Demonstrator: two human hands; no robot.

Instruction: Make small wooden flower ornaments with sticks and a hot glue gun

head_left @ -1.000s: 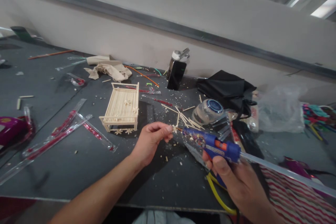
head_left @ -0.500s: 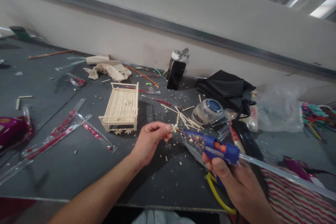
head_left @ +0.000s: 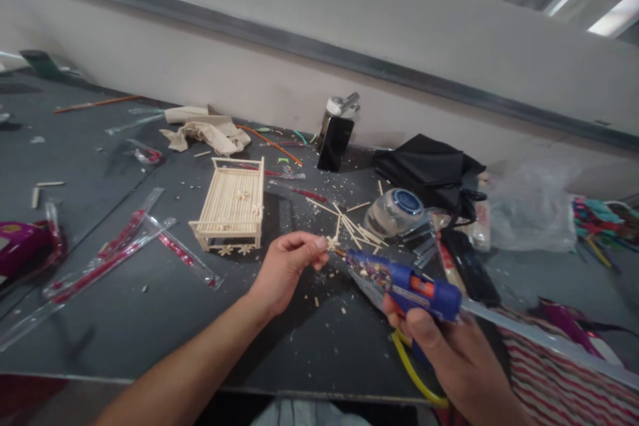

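Between thumb and finger, my left hand (head_left: 289,266) pinches a small flower of pale wooden stick pieces (head_left: 332,244). My right hand (head_left: 444,346) is wrapped round the handle of a blue glue gun (head_left: 404,279), a long clear glue stick (head_left: 544,336) jutting from its back. The nozzle points left and meets or nearly meets the flower; contact is too small to tell. Left of my hands stands a miniature bed of pale sticks (head_left: 232,196), with similar little flowers on its slats, side and front.
Loose sticks (head_left: 354,226) lie beside a clear jar with a blue lid (head_left: 394,212). A phone (head_left: 335,144) leans on a bottle (head_left: 333,106). Plastic-wrapped red sticks (head_left: 114,246) and a purple tool (head_left: 22,246) are at left. A black pouch (head_left: 429,170) and striped cloth (head_left: 549,373) are at right.
The glue gun's rear has tilted slightly down in my right hand, its nozzle staying by the flower. My left hand has barely moved.
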